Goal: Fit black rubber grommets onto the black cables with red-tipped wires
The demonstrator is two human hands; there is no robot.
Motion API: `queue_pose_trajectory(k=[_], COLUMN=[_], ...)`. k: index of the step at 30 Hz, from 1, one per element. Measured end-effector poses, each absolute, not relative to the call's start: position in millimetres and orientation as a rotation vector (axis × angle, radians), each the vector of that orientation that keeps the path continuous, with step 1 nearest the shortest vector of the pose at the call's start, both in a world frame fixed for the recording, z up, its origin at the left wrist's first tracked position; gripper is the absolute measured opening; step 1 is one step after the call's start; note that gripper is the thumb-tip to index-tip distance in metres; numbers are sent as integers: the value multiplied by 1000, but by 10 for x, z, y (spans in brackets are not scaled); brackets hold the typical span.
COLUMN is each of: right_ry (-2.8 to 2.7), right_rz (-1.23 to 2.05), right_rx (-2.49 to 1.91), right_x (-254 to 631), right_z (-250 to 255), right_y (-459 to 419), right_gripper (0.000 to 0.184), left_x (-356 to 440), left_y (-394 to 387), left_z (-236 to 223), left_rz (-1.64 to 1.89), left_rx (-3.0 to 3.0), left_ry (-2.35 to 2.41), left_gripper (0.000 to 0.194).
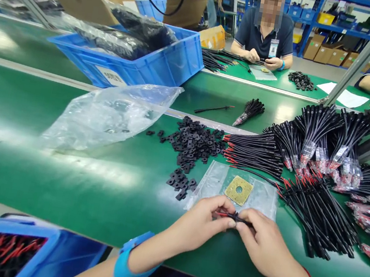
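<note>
Head view: left hand (pixel 205 215) and right hand (pixel 262 239) pinch a red-wired black cable (pixel 236 217) near the workbench's front edge (pixel 85 223); likely light, bendy, best held mid-sheath.

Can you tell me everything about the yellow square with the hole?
The yellow square is a flat, speckled, spongy-looking piece with a round hole in the middle. It lies slightly askew on a clear plastic bag on the green table. The left hand is close beside it; I can't tell whether they touch.
</note>
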State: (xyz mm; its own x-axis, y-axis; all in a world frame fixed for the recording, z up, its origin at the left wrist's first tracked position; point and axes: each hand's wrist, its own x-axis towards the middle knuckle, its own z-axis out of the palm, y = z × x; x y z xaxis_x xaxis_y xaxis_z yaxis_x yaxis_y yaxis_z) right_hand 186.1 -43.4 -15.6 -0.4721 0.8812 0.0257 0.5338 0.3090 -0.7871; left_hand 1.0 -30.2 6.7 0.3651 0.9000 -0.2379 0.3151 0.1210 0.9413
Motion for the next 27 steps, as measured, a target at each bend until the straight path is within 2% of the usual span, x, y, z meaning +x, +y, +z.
queue_pose_trajectory(k=[3, 6, 8, 12, 14, 16, 21, 27], right_ry=[-2224, -2267, -2224, -1885, -1670, -1574, -1693, -1650], right_rz=[575, 468, 702, 1621, 1949, 2044, 1872, 2047], right_rx=[-1221, -1176, -1166, -1176, -1117, -1076, -1159, -1070], right_x=[1892, 1907, 1916, 1933, 1940, 1943, 1919, 1833], right_z=[-177, -168, -133, -118, -150, -172, -119, -132], right_y=[-475, -502, -496, -446, -420, -400, -398, -436], right_gripper=[21, 28, 29, 36, 40, 40, 34, 36], left_x=[33, 35, 30, 3, -25, -65, -152, -152], left_y=[-307, -324, -333, -330, -320, -311, -334, -408], left_z=[71, 102, 136, 199, 209, 200, 125, 36], left_rz=[674, 655, 609, 498, 461, 441, 481, 455], left_rx=[1357, 1375, 1502, 1839, 1928, 1955, 1959, 2098], left_ry=[1149, 1124, 1143, 1103, 1033, 998, 996, 905], left_gripper=[7, 7, 7, 4, 3, 3, 5, 11])
